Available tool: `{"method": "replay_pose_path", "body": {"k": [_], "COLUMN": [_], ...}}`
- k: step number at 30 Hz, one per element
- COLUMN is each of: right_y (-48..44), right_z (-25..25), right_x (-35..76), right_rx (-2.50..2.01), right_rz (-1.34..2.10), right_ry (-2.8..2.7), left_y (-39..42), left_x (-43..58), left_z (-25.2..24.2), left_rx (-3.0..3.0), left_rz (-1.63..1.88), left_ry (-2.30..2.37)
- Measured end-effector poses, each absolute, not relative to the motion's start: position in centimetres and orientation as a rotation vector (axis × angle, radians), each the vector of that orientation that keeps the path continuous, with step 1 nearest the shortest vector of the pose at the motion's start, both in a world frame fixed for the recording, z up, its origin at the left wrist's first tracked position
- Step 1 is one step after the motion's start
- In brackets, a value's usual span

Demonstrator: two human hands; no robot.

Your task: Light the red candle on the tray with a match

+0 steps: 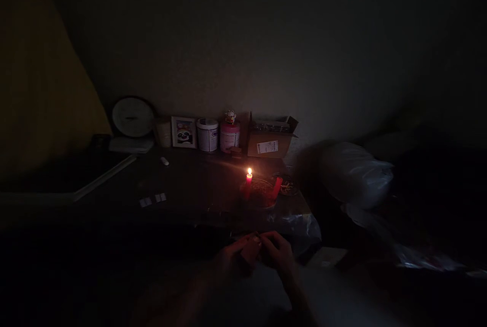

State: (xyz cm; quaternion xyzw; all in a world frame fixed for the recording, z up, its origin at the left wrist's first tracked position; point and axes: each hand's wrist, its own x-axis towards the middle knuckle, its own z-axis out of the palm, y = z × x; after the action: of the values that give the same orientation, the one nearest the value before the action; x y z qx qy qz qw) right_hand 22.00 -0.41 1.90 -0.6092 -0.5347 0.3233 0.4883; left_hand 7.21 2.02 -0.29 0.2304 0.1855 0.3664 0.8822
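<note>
Dimly make out left hand [235, 250] and right hand [280, 253] close together at near edge of table [205, 180], with fingers curled inward; cannot tell in this gloom whether gripping anything. Find lit candle [248, 184] straight beyond, long axis upright, more in line with left; note red stick [277, 188] leaning, ahead of right.
</note>
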Motion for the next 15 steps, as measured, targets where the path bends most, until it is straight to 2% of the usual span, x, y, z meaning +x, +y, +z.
{"method": "replay_pose_path", "body": {"k": [9,15], "right_y": [-0.8,-0.9], "right_z": [0.9,0.4], "right_x": [22.1,22.5], "right_rx": [-1.46,-1.5], "right_rz": [0.417,0.366], "right_ry": [-1.676,-1.824], "left_y": [2.6,2.6], "left_x": [6.6,6.5], "left_z": [-0.4,-0.9], "left_rx": [0.427,0.467], "left_rz": [0.659,0.61], "left_ry": [0.472,0.543]}}
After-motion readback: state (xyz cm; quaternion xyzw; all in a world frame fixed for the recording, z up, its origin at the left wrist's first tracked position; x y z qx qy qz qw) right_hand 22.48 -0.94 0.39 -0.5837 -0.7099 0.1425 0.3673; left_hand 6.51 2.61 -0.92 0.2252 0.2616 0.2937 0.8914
